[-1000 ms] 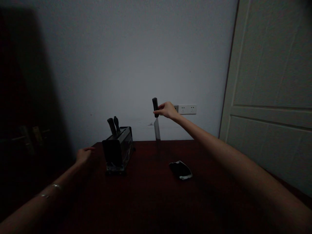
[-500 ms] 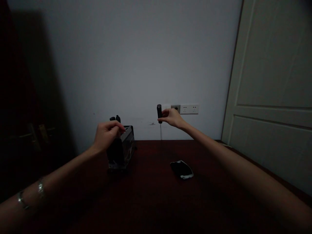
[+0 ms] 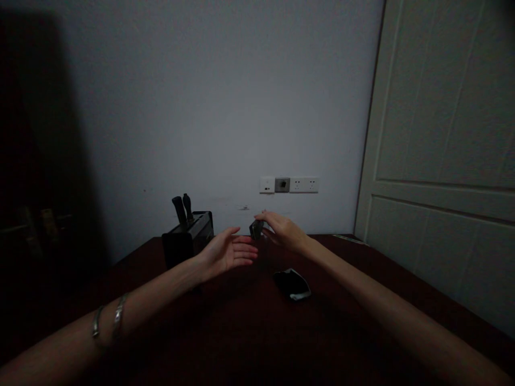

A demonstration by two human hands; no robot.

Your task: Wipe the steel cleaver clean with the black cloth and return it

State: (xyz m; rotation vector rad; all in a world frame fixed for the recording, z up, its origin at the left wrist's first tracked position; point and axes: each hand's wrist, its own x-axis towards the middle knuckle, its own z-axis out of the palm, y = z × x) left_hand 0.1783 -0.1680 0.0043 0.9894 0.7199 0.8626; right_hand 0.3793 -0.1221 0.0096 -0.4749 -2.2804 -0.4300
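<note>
My right hand (image 3: 281, 229) is closed on the dark handle of a knife (image 3: 256, 229), held low over the far part of a dark red table (image 3: 249, 332); the blade is hidden or too dim to see. Just left of it, my left hand (image 3: 227, 252) is open, palm up, fingers stretched toward the knife and almost touching it. A black knife block (image 3: 185, 240) with two dark handles (image 3: 182, 208) sticking up stands behind my left wrist. Bracelets (image 3: 108, 323) circle my left forearm.
A small black-and-white cloth or pouch (image 3: 292, 284) lies on the table near the middle. A row of wall sockets (image 3: 288, 185) sits on the pale wall behind. A white door (image 3: 442, 171) stands to the right. The left side is in deep shadow.
My right hand lowered the knife from an upright hold near the sockets to just above the table. My left hand left the knife block, moved right and opened palm up.
</note>
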